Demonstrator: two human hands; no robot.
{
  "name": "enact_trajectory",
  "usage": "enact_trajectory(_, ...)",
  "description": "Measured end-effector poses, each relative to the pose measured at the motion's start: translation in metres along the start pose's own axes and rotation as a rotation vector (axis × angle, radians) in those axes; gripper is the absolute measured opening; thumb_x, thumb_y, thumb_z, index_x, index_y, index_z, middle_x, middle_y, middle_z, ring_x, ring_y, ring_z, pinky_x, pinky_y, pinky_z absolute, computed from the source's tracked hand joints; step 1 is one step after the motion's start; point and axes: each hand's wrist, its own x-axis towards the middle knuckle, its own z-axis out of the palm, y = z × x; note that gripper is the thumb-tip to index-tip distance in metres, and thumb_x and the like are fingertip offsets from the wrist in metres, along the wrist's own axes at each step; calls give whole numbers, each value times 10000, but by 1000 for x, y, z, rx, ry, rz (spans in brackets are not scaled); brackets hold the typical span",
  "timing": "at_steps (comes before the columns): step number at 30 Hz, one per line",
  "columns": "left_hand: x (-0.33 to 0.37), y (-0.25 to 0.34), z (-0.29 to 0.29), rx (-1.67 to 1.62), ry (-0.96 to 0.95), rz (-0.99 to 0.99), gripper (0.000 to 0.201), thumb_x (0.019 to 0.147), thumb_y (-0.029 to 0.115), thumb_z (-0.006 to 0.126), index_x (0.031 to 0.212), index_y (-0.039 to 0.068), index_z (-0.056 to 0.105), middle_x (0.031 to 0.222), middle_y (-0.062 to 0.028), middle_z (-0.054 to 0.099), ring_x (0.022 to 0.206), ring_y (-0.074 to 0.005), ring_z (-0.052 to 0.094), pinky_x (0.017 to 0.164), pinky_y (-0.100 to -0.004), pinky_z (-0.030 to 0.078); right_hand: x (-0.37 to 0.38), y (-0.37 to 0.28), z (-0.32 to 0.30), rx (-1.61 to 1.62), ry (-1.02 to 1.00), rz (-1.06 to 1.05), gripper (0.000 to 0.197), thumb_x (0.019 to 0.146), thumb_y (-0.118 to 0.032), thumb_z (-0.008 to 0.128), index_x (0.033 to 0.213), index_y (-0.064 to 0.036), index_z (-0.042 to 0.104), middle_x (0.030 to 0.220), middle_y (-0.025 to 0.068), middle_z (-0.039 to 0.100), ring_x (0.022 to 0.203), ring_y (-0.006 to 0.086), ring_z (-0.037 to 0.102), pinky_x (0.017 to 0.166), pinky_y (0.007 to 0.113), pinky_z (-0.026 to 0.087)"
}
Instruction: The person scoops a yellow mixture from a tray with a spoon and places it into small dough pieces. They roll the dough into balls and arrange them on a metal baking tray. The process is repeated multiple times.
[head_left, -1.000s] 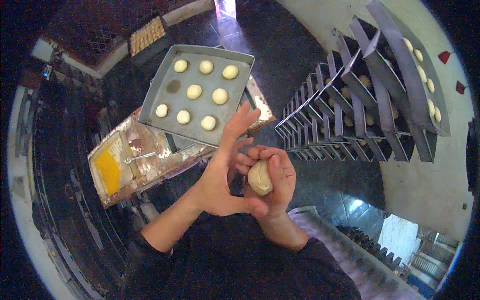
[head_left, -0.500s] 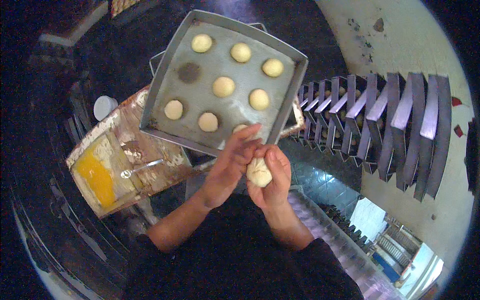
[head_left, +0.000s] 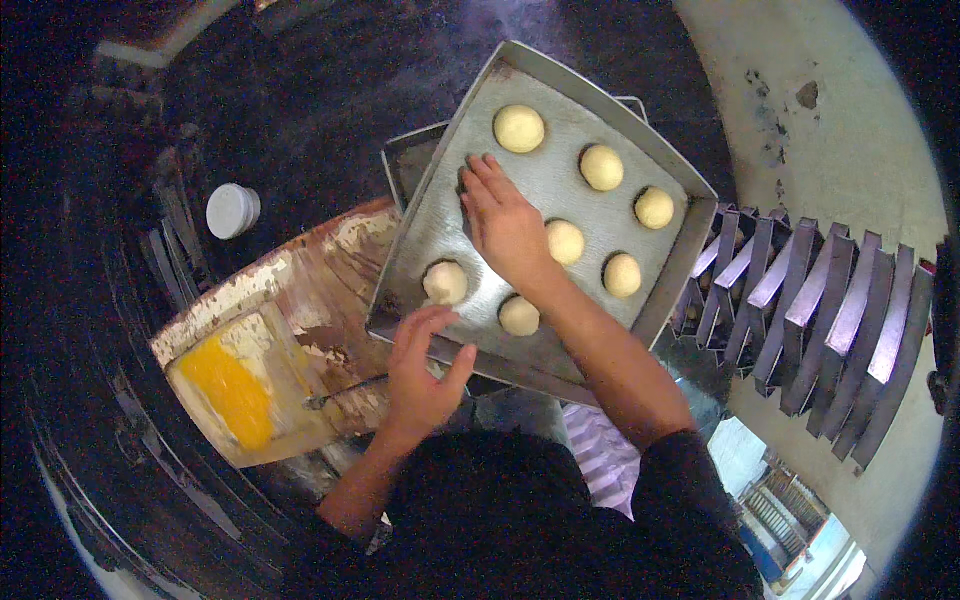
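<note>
My right hand [head_left: 506,226] reaches across a square metal baking tray [head_left: 535,75], palm down with curved fingers on its left part. The dough ball it held is hidden beneath it. Round pale dough balls sit spaced apart on the tray, such as one at the top [head_left: 519,129], one beside my right wrist [head_left: 566,242] and a lighter one at the lower left [head_left: 445,283]. My left hand [head_left: 423,372] is at the tray's near left edge, just below that lighter ball, thumb and fingers apart and holding nothing.
A worn wooden board [head_left: 330,270] lies left, bearing a tray of yellow stuff [head_left: 228,385] and a thin-handled tool [head_left: 345,392]. Another metal tray [head_left: 410,160] shows under the first. A white lidded tub [head_left: 232,212] stands farther left. Stacked dark metal trays [head_left: 800,310] stand right.
My hands have separated. The right one moved from the near edge with the dough ball onto the tray's dark spot; the left let go and opened. The tray sits farther right in view.
</note>
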Motion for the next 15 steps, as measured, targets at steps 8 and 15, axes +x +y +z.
enact_trajectory(8,-7,-13,-8,-25,-76,44,339,848,115,773,1162,41,670,1200,-147,681,1107,-351,631,979,-439,498,22,-7,-12,118,-148,155,616,1016,-375,578,1476,22,473,1590,256,385,1476,493,322,1205,602,280)
enact_trajectory(15,-5,-11,-10,-17,-111,64,315,853,109,767,1151,51,685,1191,-136,692,1110,-337,645,977,-434,504,17,-8,7,-257,-7,-133,370,996,-252,593,1269,-11,658,1294,245,653,1266,392,592,1094,503,449)
